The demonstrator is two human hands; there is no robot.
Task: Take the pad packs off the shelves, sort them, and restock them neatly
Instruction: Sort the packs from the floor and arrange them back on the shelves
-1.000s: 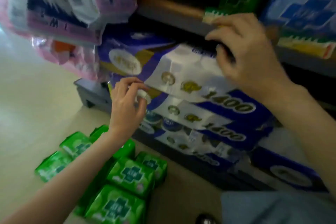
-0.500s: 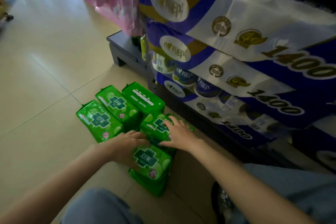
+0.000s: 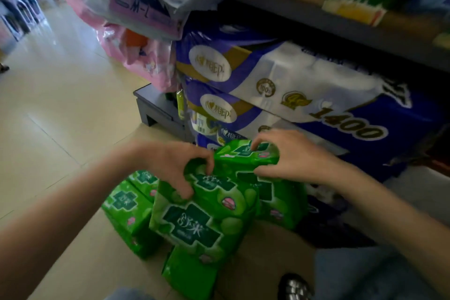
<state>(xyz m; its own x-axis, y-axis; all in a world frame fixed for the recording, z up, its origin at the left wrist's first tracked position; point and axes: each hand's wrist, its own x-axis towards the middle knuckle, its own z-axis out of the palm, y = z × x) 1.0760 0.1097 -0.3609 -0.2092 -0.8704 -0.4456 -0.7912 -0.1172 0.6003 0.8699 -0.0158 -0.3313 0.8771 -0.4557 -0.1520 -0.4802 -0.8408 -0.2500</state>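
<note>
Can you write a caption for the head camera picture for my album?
Both hands, left hand and right hand, grip green pad packs by the shelf.

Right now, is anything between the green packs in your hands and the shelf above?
Nothing visible blocks the way. The left hand and right hand grip green pad packs lifted off the floor. The shelf edge is above the purple tissue bales, with open air between.

Beige tile floor [image 3: 60, 109] w/ green pad packs [image 3: 124, 204], grey shelf base [image 3: 155, 109]
</note>
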